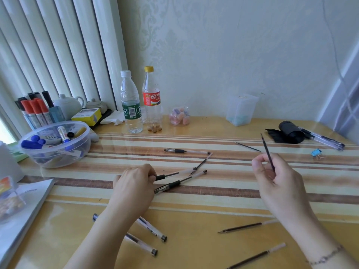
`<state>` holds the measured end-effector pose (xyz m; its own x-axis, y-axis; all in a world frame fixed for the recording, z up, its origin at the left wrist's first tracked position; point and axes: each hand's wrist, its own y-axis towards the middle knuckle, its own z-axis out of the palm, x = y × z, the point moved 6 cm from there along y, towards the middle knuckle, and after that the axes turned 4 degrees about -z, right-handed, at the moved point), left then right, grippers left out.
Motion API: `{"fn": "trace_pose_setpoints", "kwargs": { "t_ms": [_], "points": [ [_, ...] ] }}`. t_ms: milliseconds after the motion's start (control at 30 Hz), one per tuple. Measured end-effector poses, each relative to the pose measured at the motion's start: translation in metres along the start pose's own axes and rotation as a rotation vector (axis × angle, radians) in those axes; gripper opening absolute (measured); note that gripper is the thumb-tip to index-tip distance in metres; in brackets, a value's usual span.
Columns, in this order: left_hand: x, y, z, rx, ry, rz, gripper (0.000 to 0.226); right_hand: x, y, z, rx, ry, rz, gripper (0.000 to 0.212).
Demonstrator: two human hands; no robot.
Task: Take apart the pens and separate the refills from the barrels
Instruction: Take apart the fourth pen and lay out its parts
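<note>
Refill, thin and dark, stands tilted at right of centre, pinched in the right hand; left hand presses down at centre, fingers closed on a clear pen barrel with black grip; its near end is hidden under the hand; two more refills lie at lower right, one cut off by the bottom edge

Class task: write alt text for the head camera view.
A right hand holds a thin dark pen refill upright above a striped wooden table, while the left hand rests on a clear-barrelled pen with black grip.
</note>
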<state>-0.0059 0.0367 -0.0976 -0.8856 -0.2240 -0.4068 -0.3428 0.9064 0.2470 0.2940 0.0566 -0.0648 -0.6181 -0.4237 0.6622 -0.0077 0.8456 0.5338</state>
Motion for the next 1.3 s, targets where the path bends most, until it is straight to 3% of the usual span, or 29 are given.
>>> {"fn": "trace_pose_setpoints", "kwargs": {
  "t_ms": [100, 200, 367, 467, 667, 867, 1000, 1100, 1300],
  "points": [
    [-0.013, -0.004, -0.007, 0.005, -0.192, 0.106, 0.022, 0.004, -0.001, 0.000, 0.007, 0.080, -0.033, 0.029],
    [-0.051, -0.029, -0.007, 0.070, -0.337, 0.382, 0.020, 0.011, -0.007, 0.008, 0.105, 0.245, -0.028, 0.039],
    [-0.078, -0.055, 0.004, 0.105, -0.310, 0.621, 0.023, 0.020, -0.018, 0.034, 0.485, 0.276, 0.002, 0.052],
    [-0.076, -0.055, 0.005, 0.121, -0.294, 0.640, 0.027, 0.020, -0.022, 0.039, 0.587, 0.223, -0.055, 0.057],
    [-0.077, -0.058, 0.002, 0.164, -0.274, 0.670, 0.027, 0.023, -0.024, 0.039, 0.662, 0.163, -0.073, 0.039],
    [-0.069, -0.055, -0.001, 0.191, -0.280, 0.633, 0.032, 0.025, -0.023, 0.029, 0.600, 0.129, -0.121, 0.034],
    [-0.063, -0.049, -0.011, 0.133, -0.472, 0.596, 0.033, 0.022, -0.020, 0.026, 0.547, 0.183, -0.038, 0.049],
    [-0.066, -0.050, -0.016, 0.087, -0.456, 0.657, 0.024, 0.018, -0.020, 0.027, 0.573, 0.242, -0.006, 0.053],
    [-0.065, -0.048, -0.013, 0.033, -0.456, 0.644, 0.039, 0.024, -0.022, 0.024, 0.533, 0.103, -0.121, 0.040]
  ]
}}
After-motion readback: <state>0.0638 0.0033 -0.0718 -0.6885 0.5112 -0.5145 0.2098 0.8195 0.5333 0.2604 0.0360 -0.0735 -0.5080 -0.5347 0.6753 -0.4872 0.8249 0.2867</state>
